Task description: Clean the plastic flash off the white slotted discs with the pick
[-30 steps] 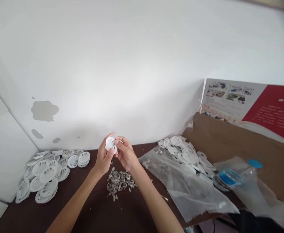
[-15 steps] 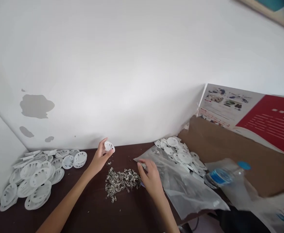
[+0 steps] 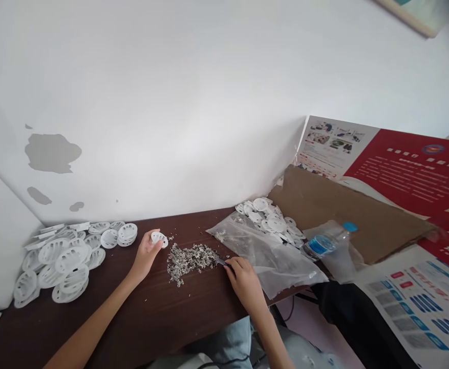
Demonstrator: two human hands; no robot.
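Note:
My left hand (image 3: 146, 252) holds up a round white plastic disc (image 3: 159, 239) with slots in it, pinched at its edge between thumb and fingers. My right hand (image 3: 244, 279) is closed around a slim dark tool that looks like tweezers (image 3: 221, 262). Its tip reaches the right edge of a heap of small metal pieces (image 3: 190, 259) on the dark brown table (image 3: 163, 318). Too small to make out is whether the tip has a piece in it.
Slotted white discs (image 3: 70, 259) lie piled at the left. More discs (image 3: 276, 223) spill beside a clear plastic bag (image 3: 264, 251) on the right. A bottle with a blue cap (image 3: 326, 243) lies by the cardboard (image 3: 347, 220). Behind the table rises a white wall (image 3: 178, 113).
My left hand has lowered the disc slightly and moved left. The right hand has come off the bag's edge and now has the slim tool at the heap. The view has shifted right and down.

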